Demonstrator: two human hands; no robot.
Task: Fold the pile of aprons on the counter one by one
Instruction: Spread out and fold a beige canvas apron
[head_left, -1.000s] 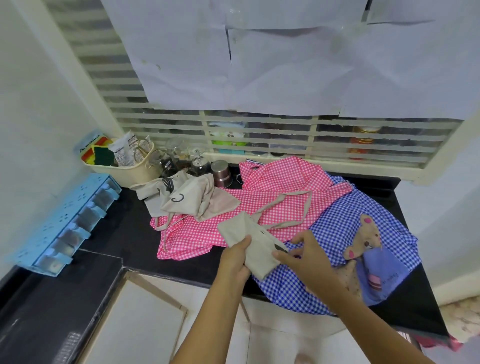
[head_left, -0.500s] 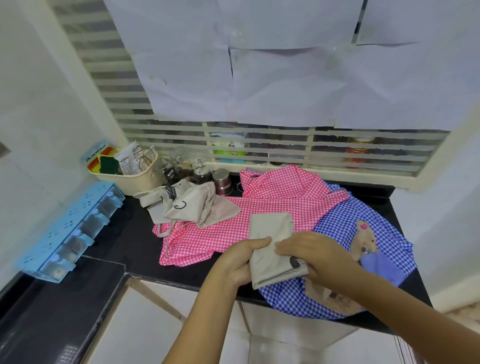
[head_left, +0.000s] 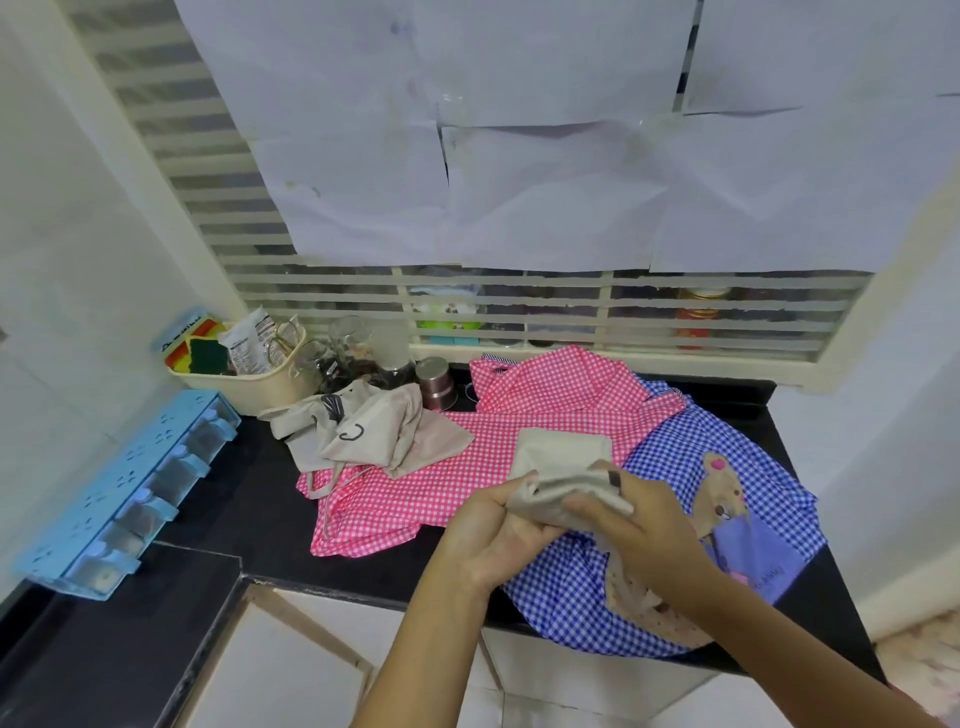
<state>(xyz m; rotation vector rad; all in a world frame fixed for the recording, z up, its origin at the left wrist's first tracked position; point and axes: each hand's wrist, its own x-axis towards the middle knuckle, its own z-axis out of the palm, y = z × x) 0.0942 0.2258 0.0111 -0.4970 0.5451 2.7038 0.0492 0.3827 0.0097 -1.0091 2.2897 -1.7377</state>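
on the black worktop (head_left: 244, 499) lie four aprons. from the left: one blue rack (head_left: 124, 493) on the wall, one cream basket (head_left: 260, 387), one crumpled beige apron (head_left: 374, 431), one steel cup (head_left: 434, 382), one pink checked apron (head_left: 441, 493) spread flat. next, one folded beige apron (head_left: 558, 452) sits over the pink and blue cloth, its near edge in both hands. the left grip (head_left: 493, 540) curls round its near-left corner; the right grip (head_left: 649, 535) pinches its near-right edge, fingers on top. furthest right is one blue checked apron (head_left: 670, 441) with a bear patch.
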